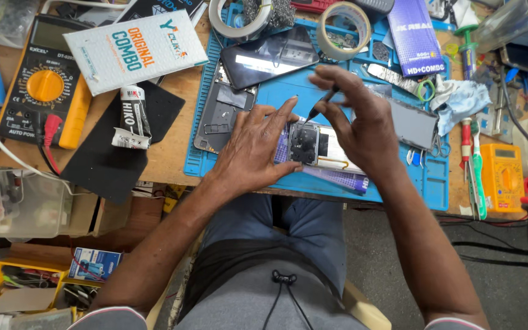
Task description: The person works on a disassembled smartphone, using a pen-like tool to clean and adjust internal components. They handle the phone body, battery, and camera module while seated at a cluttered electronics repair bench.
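1. Head view, left side: my left hand (253, 148) lies flat on the opened phone (313, 145), fingers (285, 116) spread and pressed down rather than curled around anything. I judge I hold it this way to pin the phone against the blue work mat (276, 95) so it cannot slide.

2. Head view, right side: my right hand (362, 125) is arched over the phone, with thumb and forefinger pinched closed on slim dark tweezers (320, 108). The tweezers' tip points down toward the dark camera block just under my fingertips. The other fingers fan upward, clear of the work, which probably keeps my sight line open.

3. The opened phone sits directly beneath both sets of fingers, near the table's (172, 153) front edge, close to my body.

4. Just beyond my left fingers lies a grey phone frame (218, 116), and above it a dark screen panel (270, 55), set aside on the mat but within reach.

5. Farther past my right fingers sit two tape rolls (344, 30).

6. Well to the left of my left hand rest a yellow multimeter (44, 85), a white box (135, 49) and a small glue tube (134, 116) on a black pad (123, 146).

7. To the right of my right hand lie a blue cloth (462, 101), screwdrivers (472, 165) and a second, smaller yellow meter (502, 177).
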